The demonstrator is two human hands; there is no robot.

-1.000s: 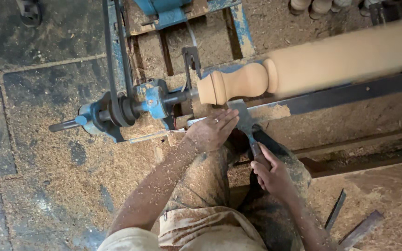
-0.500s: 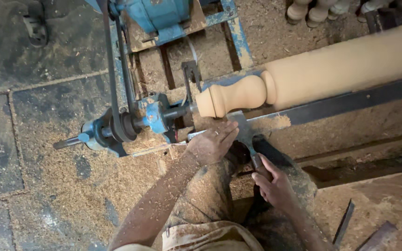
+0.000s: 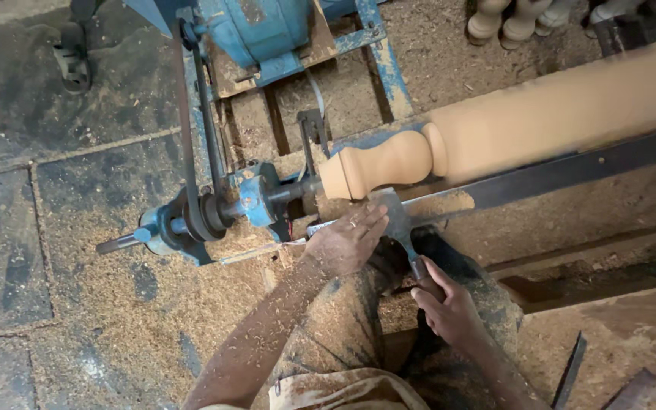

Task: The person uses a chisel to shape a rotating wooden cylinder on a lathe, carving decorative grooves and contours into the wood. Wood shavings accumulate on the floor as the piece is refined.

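Observation:
A long pale wooden workpiece (image 3: 540,121) spins on a blue lathe (image 3: 252,201), its left end turned into a rounded knob (image 3: 377,163). A dark metal tool rest bar (image 3: 556,175) runs under it. My left hand (image 3: 347,239) presses flat on the wide blade of a chisel (image 3: 395,216) that lies on the rest, its edge at the knob. My right hand (image 3: 449,304) is closed around the chisel's handle, lower and nearer to me. Sawdust covers my forearms and trousers.
A blue motor (image 3: 260,30) drives a belt (image 3: 199,129) to the lathe pulley. Sawdust lies thick on the stone floor (image 3: 62,228). Several turned wooden pieces (image 3: 510,19) stand at the top right. Two loose metal tools (image 3: 571,372) lie at the bottom right.
The view has shifted downward in the frame and a little right. My hands keep the same hold on the chisel at the knob.

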